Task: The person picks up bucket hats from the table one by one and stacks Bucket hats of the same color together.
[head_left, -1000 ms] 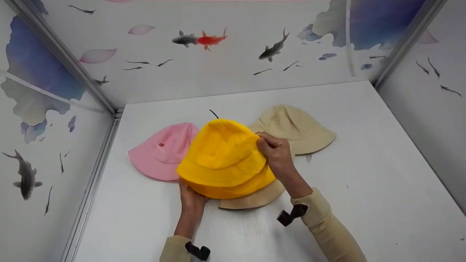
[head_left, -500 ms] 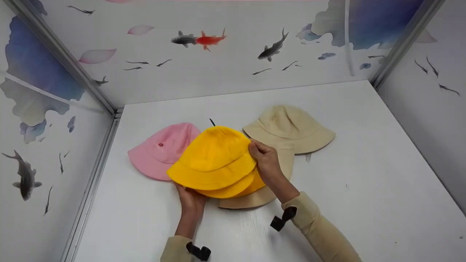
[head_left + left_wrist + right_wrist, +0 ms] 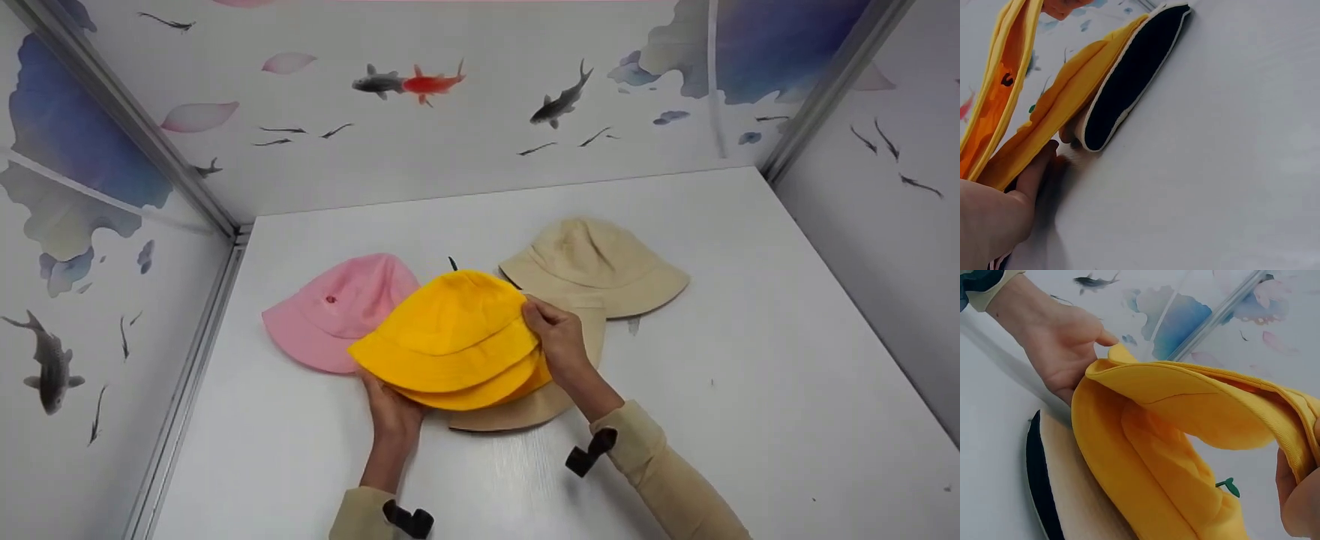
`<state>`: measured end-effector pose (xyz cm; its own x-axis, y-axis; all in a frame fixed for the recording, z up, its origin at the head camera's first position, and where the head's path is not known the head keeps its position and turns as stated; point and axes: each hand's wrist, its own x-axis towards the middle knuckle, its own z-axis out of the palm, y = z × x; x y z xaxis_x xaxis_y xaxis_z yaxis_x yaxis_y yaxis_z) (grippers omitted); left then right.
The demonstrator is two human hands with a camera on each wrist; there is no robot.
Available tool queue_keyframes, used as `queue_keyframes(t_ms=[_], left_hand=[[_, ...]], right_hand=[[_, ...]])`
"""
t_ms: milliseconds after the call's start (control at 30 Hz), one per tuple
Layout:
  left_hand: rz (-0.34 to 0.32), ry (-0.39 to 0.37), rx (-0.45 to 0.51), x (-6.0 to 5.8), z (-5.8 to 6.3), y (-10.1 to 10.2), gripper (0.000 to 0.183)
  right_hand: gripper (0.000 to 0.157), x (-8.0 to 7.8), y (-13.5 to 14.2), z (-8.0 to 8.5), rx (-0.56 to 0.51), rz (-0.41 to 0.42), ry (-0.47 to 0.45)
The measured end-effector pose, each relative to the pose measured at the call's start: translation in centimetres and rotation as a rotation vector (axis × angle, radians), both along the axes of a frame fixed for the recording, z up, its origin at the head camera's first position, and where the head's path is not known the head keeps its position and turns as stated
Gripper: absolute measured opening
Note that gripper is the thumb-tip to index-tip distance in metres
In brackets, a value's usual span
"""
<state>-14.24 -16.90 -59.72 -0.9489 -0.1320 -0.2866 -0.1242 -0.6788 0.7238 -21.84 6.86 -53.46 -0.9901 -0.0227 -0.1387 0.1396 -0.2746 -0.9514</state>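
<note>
A yellow bucket hat (image 3: 450,319) is held tilted over the middle of the table, with more yellow brim (image 3: 480,396) layered beneath it. My right hand (image 3: 561,339) pinches its right edge between thumb and fingers. At the lower left, my left hand (image 3: 394,414) grips the yellow brim from below, its fingers partly hidden underneath. From the right wrist, the yellow layers gape apart, and a green sprout (image 3: 1230,486) shows on the lower hat's crown. Under the yellow hats lies a beige bucket hat (image 3: 517,415) with a dark lining (image 3: 1129,84), mostly covered.
To the left lies a pink bucket hat (image 3: 337,315) with a small red mark, partly behind the yellow one. Another beige bucket hat (image 3: 600,259) rests at the back right. The white table (image 3: 750,360) is bounded by printed panels (image 3: 480,150) at the back and sides.
My right hand and the upper yellow hat have lowered and moved left, then slightly back right. The yellow brims now fan apart more. My left hand stays almost still.
</note>
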Motion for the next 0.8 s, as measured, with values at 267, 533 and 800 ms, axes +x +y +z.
queue_keyframes(t_ms=[267, 533, 800], left_hand=[[-0.038, -0.079, -0.111, -0.1, 0.1, 0.1, 0.075], [-0.011, -0.149, -0.17, -0.1, 0.0, 0.1, 0.078], [-0.033, -0.143, -0.213, 0.0, -0.2, 0.1, 0.071]], right_hand=[[0.031, -0.1, 1.3, -1.7, 0.129, -0.05, -0.005], [0.032, 0.2, 2.5, -2.3, 0.254, -0.017, -0.009], [0.026, 0.6, 3.2, -3.4, 0.425, -0.031, 0.096]])
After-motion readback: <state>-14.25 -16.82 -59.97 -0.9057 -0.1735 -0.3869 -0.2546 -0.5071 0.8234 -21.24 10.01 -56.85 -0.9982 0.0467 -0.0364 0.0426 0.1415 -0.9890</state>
